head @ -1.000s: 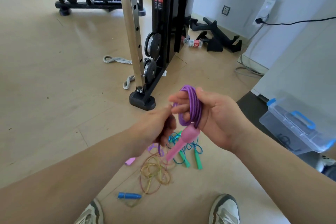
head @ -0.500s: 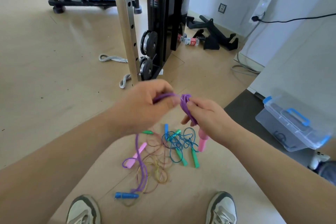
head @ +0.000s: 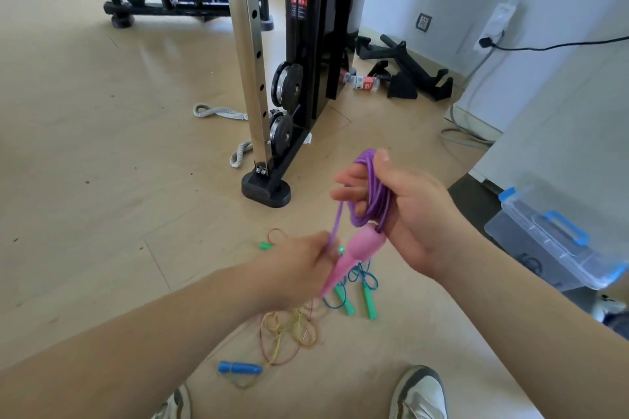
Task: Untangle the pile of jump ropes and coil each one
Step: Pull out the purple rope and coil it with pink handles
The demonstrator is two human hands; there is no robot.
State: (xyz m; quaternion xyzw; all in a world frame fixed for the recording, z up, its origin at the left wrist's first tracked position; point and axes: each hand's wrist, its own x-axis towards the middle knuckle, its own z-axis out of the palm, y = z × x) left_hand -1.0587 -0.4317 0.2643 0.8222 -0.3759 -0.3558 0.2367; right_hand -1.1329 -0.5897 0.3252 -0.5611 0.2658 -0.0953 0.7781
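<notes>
One more loop of purple rope (head: 371, 196) lies gripped in the right hand (head: 413, 214); the left hand (head: 299, 264), pinching the strand (head: 336, 222), drops for another.

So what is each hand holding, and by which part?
Both hold the purple jump rope. The right hand grips its coiled loops, just above the pink handle; the left hand pinches the loose strand running down from the coil.

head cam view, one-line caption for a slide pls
Right hand holds a coiled purple jump rope while the left hand pinches its loose strand above tangled ropes on the floor.
</notes>
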